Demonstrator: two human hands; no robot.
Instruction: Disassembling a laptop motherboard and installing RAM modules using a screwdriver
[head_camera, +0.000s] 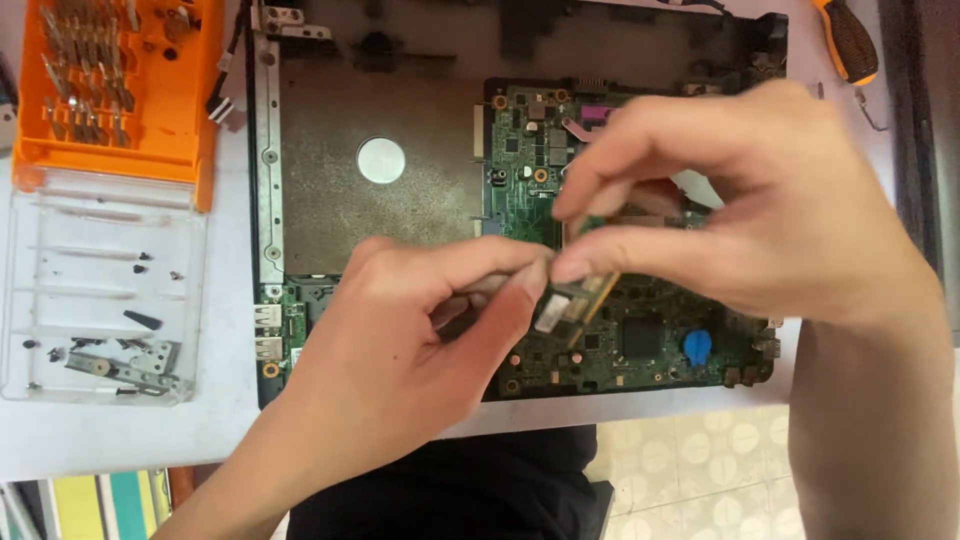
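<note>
An opened laptop base (300, 140) lies on the white table, its green mainboard (640, 345) exposed on the right half. Both hands hover over the board's middle. My left hand (400, 350) pinches one end of a small green memory module (575, 300) between thumb and forefinger. My right hand (760, 200) grips the same module's other end from above with thumb and fingers. The module is tilted up off the board. A blue round part (697, 346) sits on the board near the front edge.
An orange bit tray (150, 130) stands at the back left, above a clear lid (60, 300) with loose screws and metal brackets (125, 368). An orange-handled screwdriver (847, 40) lies at the back right. The table's front edge runs just below the laptop, with tiled floor beyond.
</note>
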